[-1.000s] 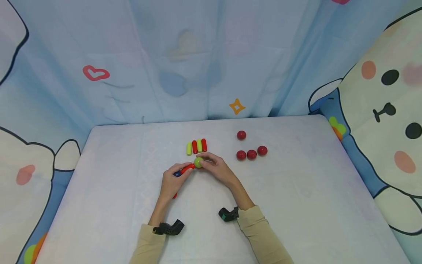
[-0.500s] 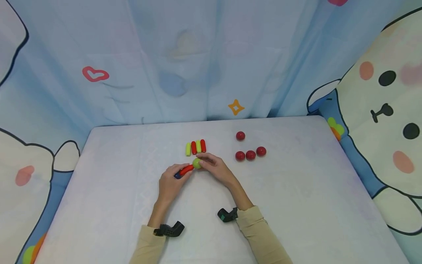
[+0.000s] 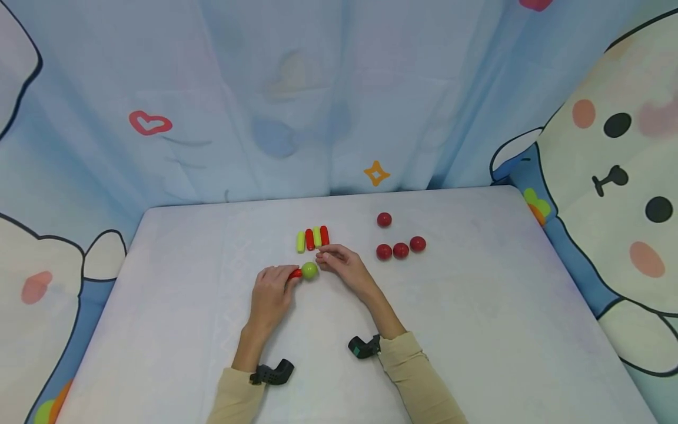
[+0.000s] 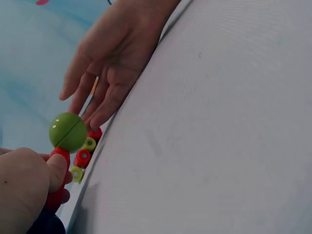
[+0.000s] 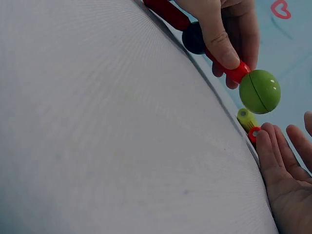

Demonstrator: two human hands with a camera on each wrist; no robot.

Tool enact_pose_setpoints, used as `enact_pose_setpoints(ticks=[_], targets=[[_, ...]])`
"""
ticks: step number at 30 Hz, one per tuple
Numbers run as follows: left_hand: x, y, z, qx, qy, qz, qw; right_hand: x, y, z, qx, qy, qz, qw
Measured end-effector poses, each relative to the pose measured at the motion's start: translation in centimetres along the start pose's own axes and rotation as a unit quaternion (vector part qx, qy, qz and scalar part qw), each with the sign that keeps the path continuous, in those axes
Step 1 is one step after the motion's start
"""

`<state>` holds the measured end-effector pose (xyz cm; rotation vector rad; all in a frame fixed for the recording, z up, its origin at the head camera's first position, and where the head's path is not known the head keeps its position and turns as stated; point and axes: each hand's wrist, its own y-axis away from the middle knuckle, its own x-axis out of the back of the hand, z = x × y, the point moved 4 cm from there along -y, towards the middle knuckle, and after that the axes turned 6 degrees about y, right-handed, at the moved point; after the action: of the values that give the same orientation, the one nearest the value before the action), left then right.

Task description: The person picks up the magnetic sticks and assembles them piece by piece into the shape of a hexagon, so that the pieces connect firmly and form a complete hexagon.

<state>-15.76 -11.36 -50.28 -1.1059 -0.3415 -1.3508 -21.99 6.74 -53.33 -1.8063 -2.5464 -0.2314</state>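
The left hand [image 3: 270, 294] pinches a red stick [image 3: 296, 274], likely to keep it steady, with a dark blue ball [image 5: 193, 38] at one end and a green ball [image 3: 309, 271] at the other. Behind, yellow and red sticks [image 3: 309, 239] lie in a row, maybe to stay tidy. The right hand [image 3: 344, 268], empty, has loosely spread fingers beside the green ball. Farther right sit four red balls [image 3: 401, 251].
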Motion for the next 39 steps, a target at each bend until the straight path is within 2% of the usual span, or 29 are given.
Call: enact_pose_setpoints(ticks=[17, 27, 32, 35, 39], targets=[[-0.8, 0.1, -0.6, -0.002, -0.057, -0.043, 0.9975, 0.4, -0.2, -0.1, -0.007, 0.005, 0.03, 0.9995], [-1.2, 0.3, -0.9, 0.013, -0.052, -0.055, 0.9971, 1.1, -0.1, 0.2, 0.005, 0.038, 0.116, 0.9926], [-1.1, 0.3, -0.7, 0.005, -0.056, -0.058, 0.9968, 1.2, -0.1, 0.0, -0.006, 0.039, 0.141, 0.9892], [-1.2, 0.4, -0.6, 0.002, -0.064, -0.058, 0.9963, 1.2, -0.1, -0.2, -0.004, 0.066, 0.149, 0.9866], [-1.1, 0.4, -0.7, -0.001, -0.066, -0.04, 0.997, 1.3, -0.1, -0.4, 0.019, 0.141, 0.146, 0.979]])
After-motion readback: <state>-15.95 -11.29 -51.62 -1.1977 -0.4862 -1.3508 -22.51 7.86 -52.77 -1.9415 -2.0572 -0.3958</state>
